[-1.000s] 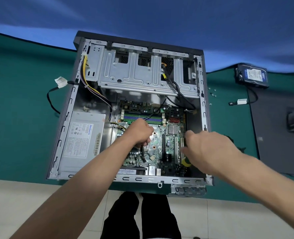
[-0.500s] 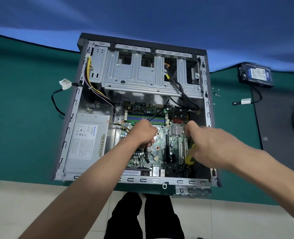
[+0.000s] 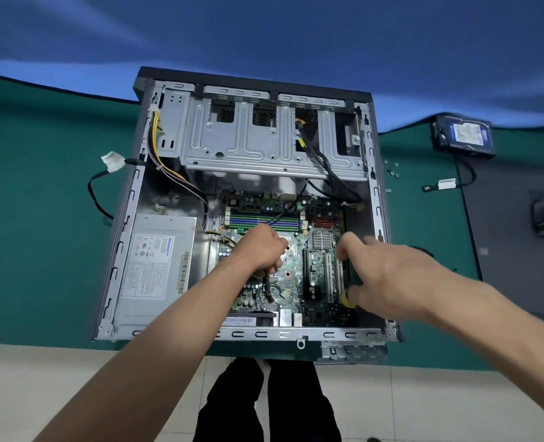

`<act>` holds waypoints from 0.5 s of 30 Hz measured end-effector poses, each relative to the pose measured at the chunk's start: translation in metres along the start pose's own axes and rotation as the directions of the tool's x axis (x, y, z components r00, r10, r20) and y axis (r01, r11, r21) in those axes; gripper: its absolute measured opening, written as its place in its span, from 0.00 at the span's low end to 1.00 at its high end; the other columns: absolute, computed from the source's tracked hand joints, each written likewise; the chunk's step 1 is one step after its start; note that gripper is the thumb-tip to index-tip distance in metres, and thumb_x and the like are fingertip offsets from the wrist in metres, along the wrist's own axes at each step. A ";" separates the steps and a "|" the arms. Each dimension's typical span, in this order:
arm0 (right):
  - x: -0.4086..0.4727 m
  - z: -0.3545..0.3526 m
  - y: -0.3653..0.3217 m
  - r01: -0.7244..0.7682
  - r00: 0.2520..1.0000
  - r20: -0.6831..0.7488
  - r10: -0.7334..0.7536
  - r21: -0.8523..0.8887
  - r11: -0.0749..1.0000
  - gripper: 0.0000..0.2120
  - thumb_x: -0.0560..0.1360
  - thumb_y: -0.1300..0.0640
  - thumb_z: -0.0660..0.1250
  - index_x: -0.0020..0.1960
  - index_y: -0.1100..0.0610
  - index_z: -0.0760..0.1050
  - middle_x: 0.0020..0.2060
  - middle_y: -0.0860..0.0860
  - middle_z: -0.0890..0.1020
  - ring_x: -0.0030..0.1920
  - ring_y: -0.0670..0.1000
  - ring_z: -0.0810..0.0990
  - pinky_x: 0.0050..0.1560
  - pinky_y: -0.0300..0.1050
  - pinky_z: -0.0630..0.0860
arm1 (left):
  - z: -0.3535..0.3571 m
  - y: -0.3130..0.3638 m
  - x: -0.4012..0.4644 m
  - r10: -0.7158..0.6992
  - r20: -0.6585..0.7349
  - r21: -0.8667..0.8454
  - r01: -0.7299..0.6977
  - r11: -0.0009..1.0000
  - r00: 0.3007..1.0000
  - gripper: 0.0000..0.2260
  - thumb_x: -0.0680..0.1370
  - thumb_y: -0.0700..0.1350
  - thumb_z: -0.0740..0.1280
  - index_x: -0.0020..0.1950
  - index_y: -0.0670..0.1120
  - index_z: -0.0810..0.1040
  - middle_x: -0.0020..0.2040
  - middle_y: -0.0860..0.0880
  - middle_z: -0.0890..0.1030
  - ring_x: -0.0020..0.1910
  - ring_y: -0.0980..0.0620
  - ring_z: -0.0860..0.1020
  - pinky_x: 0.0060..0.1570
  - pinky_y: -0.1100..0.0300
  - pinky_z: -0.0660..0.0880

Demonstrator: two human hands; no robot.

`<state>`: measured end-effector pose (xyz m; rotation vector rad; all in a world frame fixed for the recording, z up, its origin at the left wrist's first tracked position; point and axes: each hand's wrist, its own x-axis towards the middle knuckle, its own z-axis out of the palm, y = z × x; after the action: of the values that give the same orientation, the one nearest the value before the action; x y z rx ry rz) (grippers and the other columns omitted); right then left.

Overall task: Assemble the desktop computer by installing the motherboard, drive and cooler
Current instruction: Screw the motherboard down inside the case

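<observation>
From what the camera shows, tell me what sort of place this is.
Probably a computer repair or assembly bench. An open PC case lies on a green mat, a loose hard drive and small screws lie beside it, and both hands work over the motherboard.

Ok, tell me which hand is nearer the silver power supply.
Left. The left hand is over the middle of the motherboard, just right of the power supply. The right hand is at the board's far right edge.

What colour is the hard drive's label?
Blue and white, on the hard drive; head view.
</observation>
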<state>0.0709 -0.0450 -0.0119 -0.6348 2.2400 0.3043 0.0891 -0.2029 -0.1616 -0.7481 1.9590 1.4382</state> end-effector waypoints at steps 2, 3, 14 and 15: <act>0.000 0.004 -0.003 -0.014 0.995 -0.100 0.008 -0.064 0.998 0.10 0.80 0.49 0.57 0.58 0.54 0.67 0.46 0.51 0.75 0.43 0.57 0.74 0.42 0.47 0.73 | 0.000 0.000 0.000 0.003 0.001 0.000 -0.003 1.000 1.000 0.08 0.80 0.41 0.59 0.45 0.39 0.75 0.30 0.46 0.78 0.23 0.51 0.72 0.21 0.66 0.65; 0.000 0.005 -0.004 -0.031 0.993 -0.120 0.018 -0.104 0.994 0.12 0.80 0.47 0.57 0.55 0.54 0.69 0.44 0.50 0.76 0.42 0.57 0.75 0.40 0.47 0.73 | 0.000 0.000 0.000 0.003 0.000 -0.002 -0.003 1.000 1.000 0.08 0.80 0.41 0.59 0.45 0.39 0.75 0.31 0.46 0.78 0.23 0.51 0.72 0.21 0.66 0.65; 0.007 0.003 0.000 -0.049 0.989 -0.138 0.042 -0.044 0.998 0.16 0.77 0.42 0.60 0.57 0.53 0.68 0.53 0.52 0.77 0.43 0.56 0.73 0.41 0.46 0.71 | 0.000 0.001 -0.001 0.001 0.009 0.005 -0.001 1.000 1.000 0.09 0.80 0.41 0.59 0.44 0.39 0.75 0.31 0.46 0.78 0.23 0.52 0.72 0.20 0.66 0.65; 0.007 0.000 0.001 -0.027 0.997 -0.069 0.024 -0.036 0.999 0.20 0.76 0.42 0.62 0.62 0.51 0.64 0.55 0.51 0.73 0.45 0.56 0.74 0.43 0.47 0.71 | 0.000 0.001 -0.001 0.001 0.009 0.008 -0.001 1.000 1.000 0.09 0.80 0.41 0.59 0.44 0.39 0.75 0.31 0.46 0.78 0.23 0.52 0.72 0.20 0.66 0.65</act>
<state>0.0663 -0.0466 -0.0176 -0.6456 2.3140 0.3423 0.0894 -0.2029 -0.1601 -0.7356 1.9569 1.4317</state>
